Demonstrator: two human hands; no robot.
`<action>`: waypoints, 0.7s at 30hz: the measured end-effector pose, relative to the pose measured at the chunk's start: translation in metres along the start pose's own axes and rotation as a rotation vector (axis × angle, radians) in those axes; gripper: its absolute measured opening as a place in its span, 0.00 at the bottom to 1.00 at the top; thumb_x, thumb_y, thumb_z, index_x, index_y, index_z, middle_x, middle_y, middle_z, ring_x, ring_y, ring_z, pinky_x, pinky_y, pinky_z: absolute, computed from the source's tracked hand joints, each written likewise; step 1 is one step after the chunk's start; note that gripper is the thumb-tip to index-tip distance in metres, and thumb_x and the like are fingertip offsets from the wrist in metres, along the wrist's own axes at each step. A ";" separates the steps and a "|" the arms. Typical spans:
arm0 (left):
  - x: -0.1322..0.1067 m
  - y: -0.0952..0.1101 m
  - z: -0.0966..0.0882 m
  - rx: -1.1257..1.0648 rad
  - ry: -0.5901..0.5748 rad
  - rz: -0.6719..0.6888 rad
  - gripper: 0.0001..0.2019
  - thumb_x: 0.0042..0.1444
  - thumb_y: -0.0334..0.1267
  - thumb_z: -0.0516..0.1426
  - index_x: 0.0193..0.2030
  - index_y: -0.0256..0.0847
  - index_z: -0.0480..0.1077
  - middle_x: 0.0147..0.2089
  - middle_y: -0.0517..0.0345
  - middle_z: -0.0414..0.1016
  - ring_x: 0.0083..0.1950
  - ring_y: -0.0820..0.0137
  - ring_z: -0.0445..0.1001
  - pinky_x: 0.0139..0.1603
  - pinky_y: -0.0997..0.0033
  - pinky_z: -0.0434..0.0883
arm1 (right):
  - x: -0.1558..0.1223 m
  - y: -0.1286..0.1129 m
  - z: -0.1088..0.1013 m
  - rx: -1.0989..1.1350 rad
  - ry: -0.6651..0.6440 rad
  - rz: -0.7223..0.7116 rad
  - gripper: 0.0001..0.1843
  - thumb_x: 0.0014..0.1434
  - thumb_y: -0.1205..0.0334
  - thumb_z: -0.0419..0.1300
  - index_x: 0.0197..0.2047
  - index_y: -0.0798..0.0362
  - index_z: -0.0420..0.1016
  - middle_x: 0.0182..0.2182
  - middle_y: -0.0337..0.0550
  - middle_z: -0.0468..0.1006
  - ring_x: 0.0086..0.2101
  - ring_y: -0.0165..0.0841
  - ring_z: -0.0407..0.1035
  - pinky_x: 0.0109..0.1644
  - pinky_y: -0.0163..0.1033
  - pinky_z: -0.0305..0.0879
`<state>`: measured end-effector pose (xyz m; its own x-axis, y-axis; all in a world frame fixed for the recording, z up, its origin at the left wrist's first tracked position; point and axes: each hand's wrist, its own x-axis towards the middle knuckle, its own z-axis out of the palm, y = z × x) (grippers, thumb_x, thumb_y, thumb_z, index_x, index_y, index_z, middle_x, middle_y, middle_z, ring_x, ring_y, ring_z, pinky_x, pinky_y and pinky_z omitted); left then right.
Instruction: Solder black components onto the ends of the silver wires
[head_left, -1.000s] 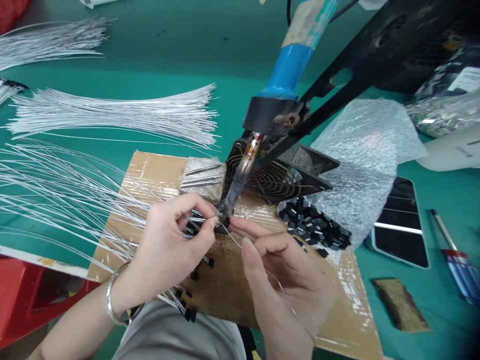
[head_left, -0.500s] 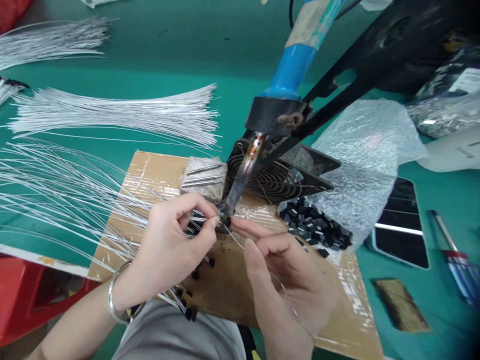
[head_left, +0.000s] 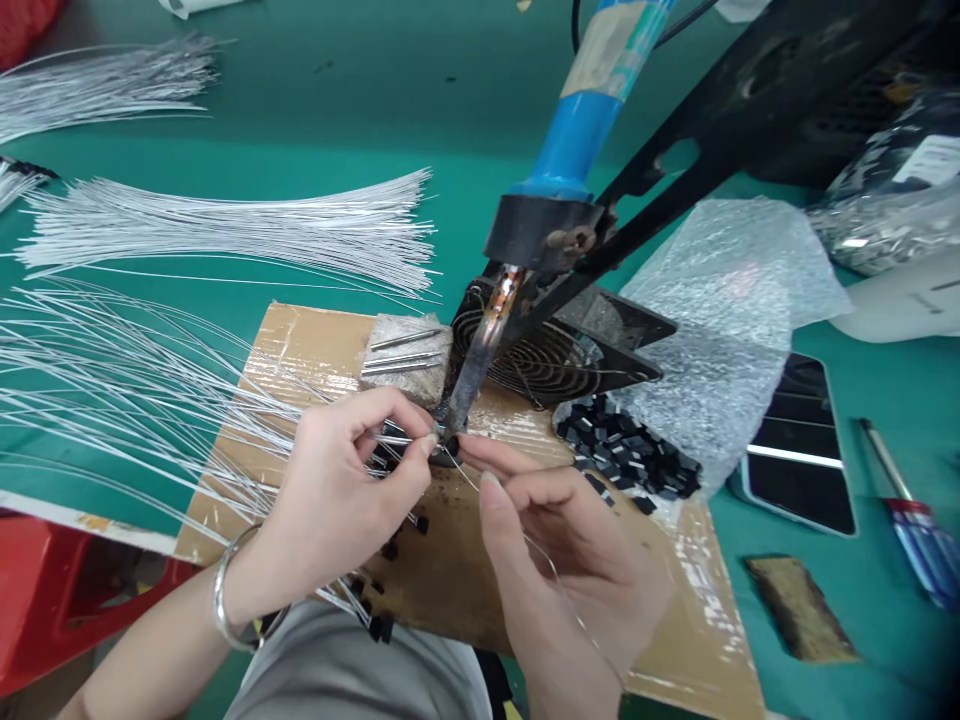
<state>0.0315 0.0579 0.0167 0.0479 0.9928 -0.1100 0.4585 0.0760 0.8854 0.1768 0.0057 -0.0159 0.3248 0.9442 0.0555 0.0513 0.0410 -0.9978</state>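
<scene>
In the head view my left hand (head_left: 360,480) pinches a thin silvery wire (head_left: 391,440), its end just under the soldering iron's tip (head_left: 459,400). My right hand (head_left: 570,560) holds a strand of solder wire (head_left: 466,476) between thumb and forefinger. The strand runs to the iron's tip and trails back across the palm. An outstretched right finger reaches a small black block (head_left: 451,445) at the tip; whether it grips the block I cannot tell. The iron's blue handle (head_left: 562,150) is clamped in a black metal arm (head_left: 675,190) above my hands.
Wires with black ends fan out over the cardboard (head_left: 300,340) at left. A wire bundle (head_left: 232,230) lies behind them. A grey pad (head_left: 409,385) bears metal rods. Right are a fan (head_left: 547,360), black blocks (head_left: 630,445), bubble wrap (head_left: 735,300), a phone (head_left: 802,460) and a screwdriver (head_left: 911,520).
My right thumb has shifted slightly left along the solder wire, nearer the iron's tip. My left hand stays nearly where it was.
</scene>
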 end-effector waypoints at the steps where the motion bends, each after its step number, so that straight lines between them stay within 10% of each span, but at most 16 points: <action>1: 0.000 0.000 0.000 -0.003 -0.002 0.000 0.05 0.56 0.33 0.58 0.31 0.41 0.75 0.38 0.50 0.85 0.41 0.59 0.83 0.35 0.65 0.73 | 0.000 0.000 0.000 0.002 0.002 0.004 0.11 0.66 0.65 0.67 0.31 0.49 0.74 0.46 0.40 0.89 0.45 0.31 0.84 0.50 0.30 0.79; 21: 0.001 -0.002 0.001 0.007 -0.003 0.015 0.06 0.55 0.34 0.57 0.30 0.40 0.75 0.36 0.49 0.85 0.40 0.59 0.83 0.34 0.66 0.71 | -0.001 0.000 0.004 -0.059 0.019 -0.058 0.11 0.65 0.66 0.66 0.30 0.49 0.74 0.45 0.42 0.89 0.41 0.33 0.85 0.43 0.33 0.80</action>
<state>0.0313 0.0584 0.0144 0.0578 0.9935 -0.0982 0.4636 0.0605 0.8840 0.1729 0.0064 -0.0157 0.3375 0.9343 0.1147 0.1263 0.0758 -0.9891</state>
